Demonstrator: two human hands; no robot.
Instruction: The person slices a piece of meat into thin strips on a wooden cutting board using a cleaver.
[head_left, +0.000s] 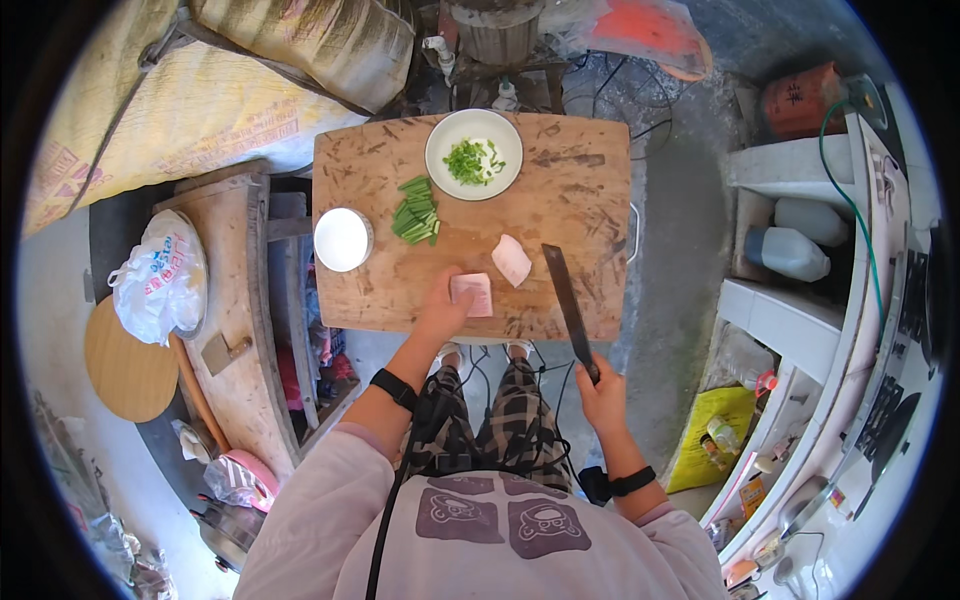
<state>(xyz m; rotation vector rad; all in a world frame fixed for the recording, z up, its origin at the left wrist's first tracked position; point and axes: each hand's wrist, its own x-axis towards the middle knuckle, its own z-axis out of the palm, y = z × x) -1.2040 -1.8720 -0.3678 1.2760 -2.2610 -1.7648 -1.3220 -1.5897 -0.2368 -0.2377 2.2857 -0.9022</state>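
Note:
My left hand (445, 304) rests its fingers and thumb on a pale pink block of meat (478, 298) near the front edge of a wooden cutting board (390, 296). In my right hand (602, 391) is the handle of a dark-bladed kitchen knife (566, 300), whose blade reaches over the board's right part. Between the block and the blade lies a second pale pink piece of meat (511, 261). Cut green stalks (416, 211) sit in a small pile. Behind them, a white bowl (439, 161) holds chopped greens (471, 160). At the board's left stands a white cup or small bowl (343, 240).
On the left, a wooden bench (232, 300) carries a white plastic bag (159, 274) and a small cleaver (223, 354). Shelves at right hold plastic jugs (791, 253). A yellow sack-like cover (225, 120) fills the far left. Black cables (491, 375) hang near my legs.

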